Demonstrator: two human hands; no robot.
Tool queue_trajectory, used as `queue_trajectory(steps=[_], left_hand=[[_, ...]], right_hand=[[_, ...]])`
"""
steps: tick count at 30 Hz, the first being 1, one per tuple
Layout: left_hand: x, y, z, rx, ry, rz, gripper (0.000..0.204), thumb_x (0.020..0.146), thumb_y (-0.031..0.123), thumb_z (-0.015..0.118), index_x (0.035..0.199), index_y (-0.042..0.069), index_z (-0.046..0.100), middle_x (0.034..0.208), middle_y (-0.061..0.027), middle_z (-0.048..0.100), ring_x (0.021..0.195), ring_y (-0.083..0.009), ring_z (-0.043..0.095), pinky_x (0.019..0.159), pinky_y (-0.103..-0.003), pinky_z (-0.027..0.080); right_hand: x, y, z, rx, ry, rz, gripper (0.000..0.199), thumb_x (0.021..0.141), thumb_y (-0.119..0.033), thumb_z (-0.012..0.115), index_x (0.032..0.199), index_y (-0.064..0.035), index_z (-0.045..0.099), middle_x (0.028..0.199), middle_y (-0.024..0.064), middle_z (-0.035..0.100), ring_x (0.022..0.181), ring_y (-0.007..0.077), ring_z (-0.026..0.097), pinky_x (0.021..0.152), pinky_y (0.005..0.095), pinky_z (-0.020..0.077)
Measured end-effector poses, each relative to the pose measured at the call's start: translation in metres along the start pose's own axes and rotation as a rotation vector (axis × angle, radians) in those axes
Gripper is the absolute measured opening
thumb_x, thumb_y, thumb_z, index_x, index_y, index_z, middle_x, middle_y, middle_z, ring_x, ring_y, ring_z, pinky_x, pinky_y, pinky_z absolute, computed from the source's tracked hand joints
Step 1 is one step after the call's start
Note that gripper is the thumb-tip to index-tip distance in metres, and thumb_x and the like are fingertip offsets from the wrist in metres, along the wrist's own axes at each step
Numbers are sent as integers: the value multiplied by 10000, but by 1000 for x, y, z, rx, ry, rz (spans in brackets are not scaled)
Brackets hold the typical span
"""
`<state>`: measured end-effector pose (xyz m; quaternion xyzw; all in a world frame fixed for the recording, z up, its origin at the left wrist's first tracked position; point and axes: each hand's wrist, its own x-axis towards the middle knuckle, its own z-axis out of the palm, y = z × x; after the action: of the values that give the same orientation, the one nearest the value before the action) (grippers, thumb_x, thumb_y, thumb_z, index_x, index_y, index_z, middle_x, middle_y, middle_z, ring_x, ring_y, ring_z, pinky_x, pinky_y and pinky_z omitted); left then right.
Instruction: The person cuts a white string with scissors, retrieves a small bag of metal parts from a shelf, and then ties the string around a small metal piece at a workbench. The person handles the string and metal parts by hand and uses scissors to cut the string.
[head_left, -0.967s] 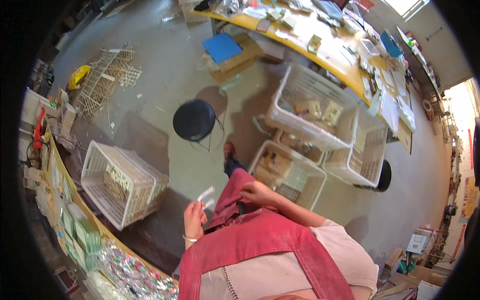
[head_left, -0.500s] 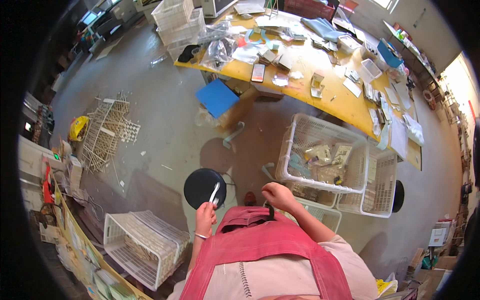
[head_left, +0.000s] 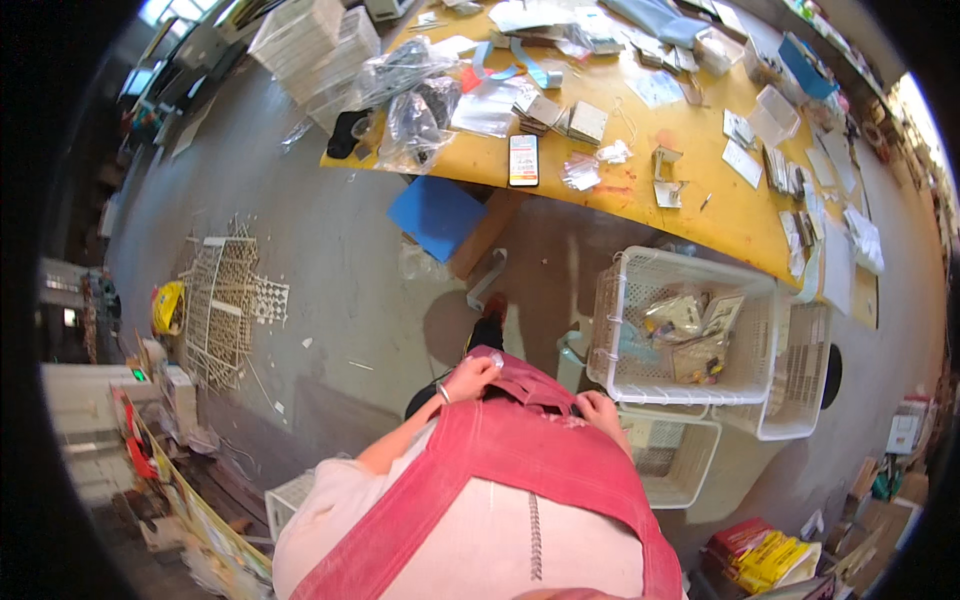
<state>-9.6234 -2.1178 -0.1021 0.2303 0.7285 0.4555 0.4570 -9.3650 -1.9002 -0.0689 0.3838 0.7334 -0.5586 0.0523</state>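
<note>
My left hand (head_left: 470,381), a light band on its wrist, is closed at the upper left edge of my red apron (head_left: 560,445). A small pale, shiny bit (head_left: 497,359) shows at its fingertips; what it is cannot be made out. On the other side of the apron's gathered pocket area (head_left: 530,385), my right hand (head_left: 601,412) is closed on the cloth, its fingertips partly hidden. Beyond my hands, one dark shoe (head_left: 495,307) is on the floor.
Ahead stands a yellow table (head_left: 625,190) with a phone (head_left: 523,161), plastic bags and small boxes. White plastic crates (head_left: 690,393) stand at the right, the top one holding bagged parts. A blue board (head_left: 437,217) is under the table edge; pale lattice scraps (head_left: 225,310) lie left.
I have moved closer to the table. Both hands have drawn in to the apron. The white strip-like thing in my left hand is now mostly out of sight, and the black stool is hidden.
</note>
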Motion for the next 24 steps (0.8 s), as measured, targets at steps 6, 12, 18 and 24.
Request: queue_trajectory(steps=[6,12,18,24], left_hand=[[96,44,-103,548,-173,-165,309,953,318,600,928,23,687,814,-128,699,750,-219,665,675,-368,515],[168,50,-148,1009,-507,-142,334,957,357,534,1011,69,694,993,-210,707,927,-411,671,825,-486,522],[223,63,-131,1321,-710,-248,377,966,386,510,1052,62,684,1076,-224,699,1002,-420,661,871,-499,522],[281,74,-89,1622,-932,-92,364,996,395,474,1043,72,637,999,-247,700,935,-439,671,817,-531,528]], right_hand=[[60,114,84,193,295,231,275,910,-224,652,906,46,705,742,93,686,625,165,616,566,346,496],[39,116,193,567,236,878,255,866,-248,653,910,-4,714,714,90,667,593,256,637,497,411,498],[25,170,364,398,27,847,397,930,-309,568,1222,-50,639,1147,171,669,1048,384,642,820,506,521],[49,82,347,413,-123,969,571,956,-384,522,1452,-110,456,1516,176,433,1380,379,428,1043,582,400]])
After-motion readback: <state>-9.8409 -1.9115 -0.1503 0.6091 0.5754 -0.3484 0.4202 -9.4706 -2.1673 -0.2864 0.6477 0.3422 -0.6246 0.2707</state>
